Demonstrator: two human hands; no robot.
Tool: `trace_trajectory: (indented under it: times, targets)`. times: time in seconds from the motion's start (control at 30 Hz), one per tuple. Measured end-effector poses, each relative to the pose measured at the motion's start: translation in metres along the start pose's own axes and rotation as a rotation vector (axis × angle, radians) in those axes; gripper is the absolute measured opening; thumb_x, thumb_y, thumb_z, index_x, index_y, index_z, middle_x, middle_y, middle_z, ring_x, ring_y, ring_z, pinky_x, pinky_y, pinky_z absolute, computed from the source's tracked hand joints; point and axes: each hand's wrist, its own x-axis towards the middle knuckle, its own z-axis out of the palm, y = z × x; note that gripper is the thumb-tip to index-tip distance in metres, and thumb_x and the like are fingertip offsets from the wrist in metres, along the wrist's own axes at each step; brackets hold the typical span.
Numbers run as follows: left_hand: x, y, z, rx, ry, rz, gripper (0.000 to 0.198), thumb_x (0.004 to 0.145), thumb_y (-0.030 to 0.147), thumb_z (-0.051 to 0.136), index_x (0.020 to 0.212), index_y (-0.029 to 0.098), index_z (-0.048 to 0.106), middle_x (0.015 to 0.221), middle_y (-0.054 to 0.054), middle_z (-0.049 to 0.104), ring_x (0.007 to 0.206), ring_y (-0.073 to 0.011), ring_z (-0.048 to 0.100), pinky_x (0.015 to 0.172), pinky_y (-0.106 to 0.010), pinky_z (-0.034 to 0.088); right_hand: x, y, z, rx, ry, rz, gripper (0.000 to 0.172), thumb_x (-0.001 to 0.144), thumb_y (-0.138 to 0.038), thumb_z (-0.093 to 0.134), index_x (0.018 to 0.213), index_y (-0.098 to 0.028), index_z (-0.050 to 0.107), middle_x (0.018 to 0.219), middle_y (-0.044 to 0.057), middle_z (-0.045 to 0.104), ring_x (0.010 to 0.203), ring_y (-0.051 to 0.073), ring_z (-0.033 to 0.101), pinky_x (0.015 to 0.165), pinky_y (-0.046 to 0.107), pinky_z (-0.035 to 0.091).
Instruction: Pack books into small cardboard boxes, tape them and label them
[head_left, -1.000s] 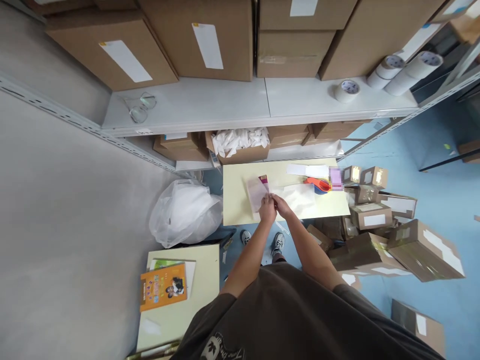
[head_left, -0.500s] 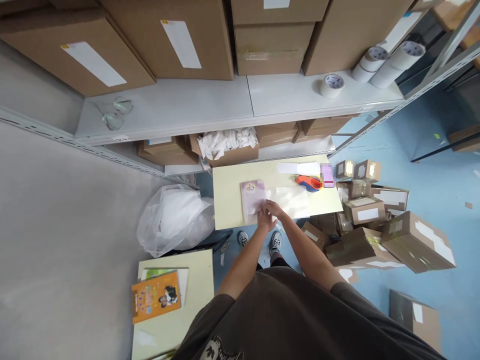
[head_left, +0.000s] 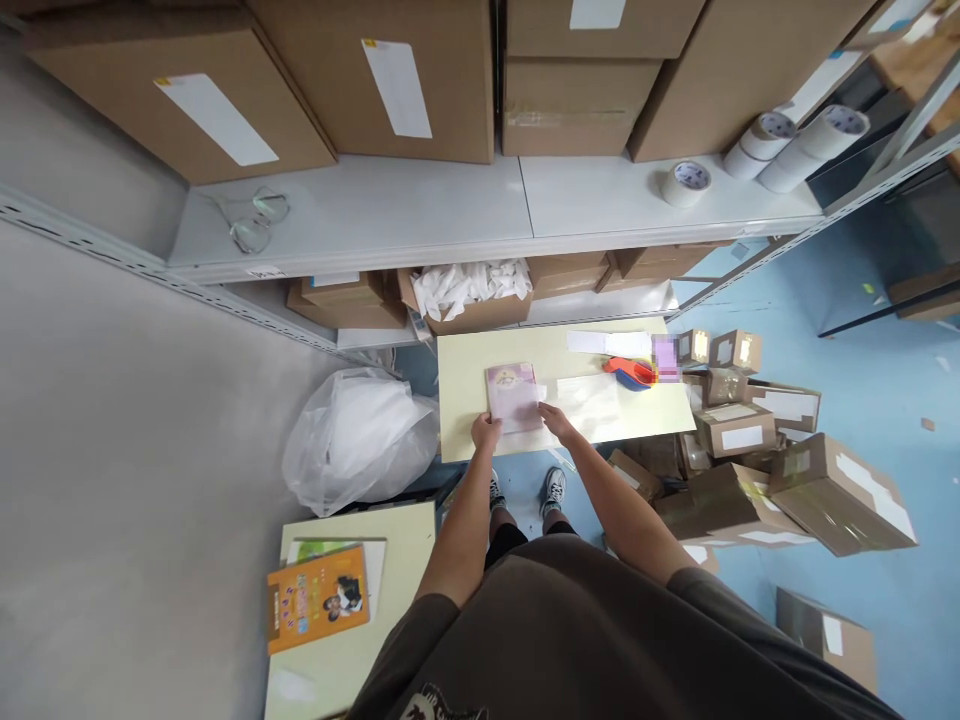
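A pale purple book (head_left: 515, 395) lies on the light yellow table (head_left: 465, 350) in front of me. My left hand (head_left: 486, 431) grips the book's lower left corner with closed fingers. At its right edge, my right hand (head_left: 553, 420) holds the book too, fingers bent against the side. Right of the book lies a flat whitish sheet or bag (head_left: 589, 400). Behind that sit white paper slips (head_left: 609, 343), a red and blue tool (head_left: 630, 373) whose kind I cannot make out, and a purple item (head_left: 665, 358) partly blurred out.
Metal shelving (head_left: 420, 205) with cartons, glasses (head_left: 259, 220) and tape rolls (head_left: 686, 183) stands behind the table. A clear plastic bag (head_left: 360, 435) is at the left. An orange book (head_left: 319, 600) rests on a second table. Taped cardboard boxes (head_left: 739, 430) crowd the floor at right.
My hands, together at the book's lower right before, have moved apart to its two sides. The book sits straighter, shifted slightly. The whole view has shifted a little.
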Motion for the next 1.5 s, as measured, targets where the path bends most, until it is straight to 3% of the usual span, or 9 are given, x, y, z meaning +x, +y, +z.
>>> trace_trajectory:
  times: [0.27, 0.43, 0.6, 0.77, 0.93, 1.07, 1.23, 1.33, 1.5]
  targets:
    - [0.006, -0.019, -0.062, -0.131, 0.038, -0.004, 0.025, 0.069, 0.023, 0.083, 0.087, 0.021, 0.065, 0.084, -0.002, 0.075, 0.083, -0.0213, 0.073, 0.071, -0.027, 0.052, -0.001, -0.002, 0.057, 0.192, -0.202, 0.030, 0.051, 0.081, -0.061, 0.079, 0.118, -0.026, 0.083, 0.123, 0.011, 0.081, 0.126, 0.031, 0.071, 0.111, 0.047, 0.052]
    - [-0.020, 0.005, -0.075, 0.063, 0.120, 0.109, 0.032, 0.073, 0.025, 0.081, 0.096, 0.024, 0.058, 0.090, -0.001, 0.073, 0.086, -0.0225, 0.072, 0.074, -0.028, 0.049, -0.004, -0.004, 0.082, 0.173, -0.113, -0.015, 0.056, 0.078, -0.065, 0.076, 0.113, -0.022, 0.084, 0.112, 0.011, 0.083, 0.117, 0.031, 0.073, 0.105, 0.045, 0.056]
    - [-0.050, 0.055, -0.036, 0.259, 0.117, 0.149, 0.035, 0.083, 0.028, 0.076, 0.111, 0.026, 0.055, 0.103, -0.006, 0.076, 0.096, -0.0282, 0.074, 0.077, -0.033, 0.050, -0.015, -0.009, 0.048, 0.093, 0.144, -0.091, 0.059, 0.075, -0.062, 0.078, 0.120, -0.025, 0.082, 0.140, 0.010, 0.075, 0.140, 0.034, 0.061, 0.119, 0.047, 0.047]
    - [-0.061, 0.093, 0.030, 0.350, 0.096, 0.234, 0.040, 0.090, 0.021, 0.069, 0.127, 0.023, 0.053, 0.129, -0.016, 0.070, 0.112, -0.0327, 0.072, 0.091, -0.038, 0.052, -0.033, -0.010, -0.004, 0.075, 0.177, -0.125, 0.066, 0.081, -0.062, 0.073, 0.134, -0.024, 0.077, 0.153, 0.012, 0.067, 0.148, 0.035, 0.055, 0.123, 0.049, 0.043]
    - [-0.068, 0.093, 0.092, 0.475, -0.050, 0.261, 0.052, 0.091, 0.023, 0.074, 0.138, 0.020, 0.053, 0.144, -0.022, 0.059, 0.132, -0.0374, 0.060, 0.104, -0.044, 0.050, -0.044, -0.008, -0.032, 0.122, 0.158, -0.125, 0.063, 0.084, -0.062, 0.069, 0.136, -0.027, 0.075, 0.150, 0.010, 0.069, 0.144, 0.034, 0.058, 0.115, 0.049, 0.051]
    - [-0.073, 0.077, 0.111, 0.549, -0.120, 0.305, 0.051, 0.094, 0.035, 0.072, 0.140, 0.017, 0.059, 0.154, -0.025, 0.050, 0.144, -0.0422, 0.047, 0.111, -0.049, 0.045, -0.043, -0.002, -0.040, 0.138, 0.127, -0.051, 0.064, 0.082, -0.061, 0.072, 0.137, -0.028, 0.075, 0.151, 0.010, 0.069, 0.142, 0.034, 0.060, 0.114, 0.049, 0.051]
    - [-0.061, 0.058, 0.086, 0.453, -0.115, 0.372, 0.035, 0.102, 0.030, 0.060, 0.135, 0.019, 0.068, 0.144, -0.019, 0.062, 0.134, -0.0325, 0.057, 0.112, -0.042, 0.044, -0.037, 0.007, -0.038, 0.095, 0.126, -0.025, 0.069, 0.077, -0.062, 0.078, 0.136, -0.026, 0.075, 0.150, 0.012, 0.069, 0.147, 0.035, 0.056, 0.122, 0.051, 0.044]
    - [-0.047, 0.041, 0.057, 0.382, 0.020, 0.302, 0.031, 0.101, 0.023, 0.059, 0.130, 0.020, 0.071, 0.137, -0.017, 0.066, 0.130, -0.0304, 0.060, 0.111, -0.039, 0.045, -0.031, 0.009, -0.037, 0.098, 0.196, 0.006, 0.071, 0.078, -0.061, 0.078, 0.138, -0.023, 0.074, 0.151, 0.014, 0.068, 0.148, 0.036, 0.055, 0.123, 0.050, 0.042]
    - [-0.028, 0.015, 0.025, 0.302, 0.151, 0.158, 0.064, 0.089, 0.030, 0.079, 0.148, 0.020, 0.058, 0.144, -0.019, 0.062, 0.131, -0.0336, 0.062, 0.107, -0.040, 0.050, -0.021, 0.008, -0.030, 0.170, 0.150, 0.009, 0.071, 0.082, -0.059, 0.072, 0.146, -0.028, 0.069, 0.158, 0.011, 0.062, 0.148, 0.036, 0.055, 0.118, 0.053, 0.049]
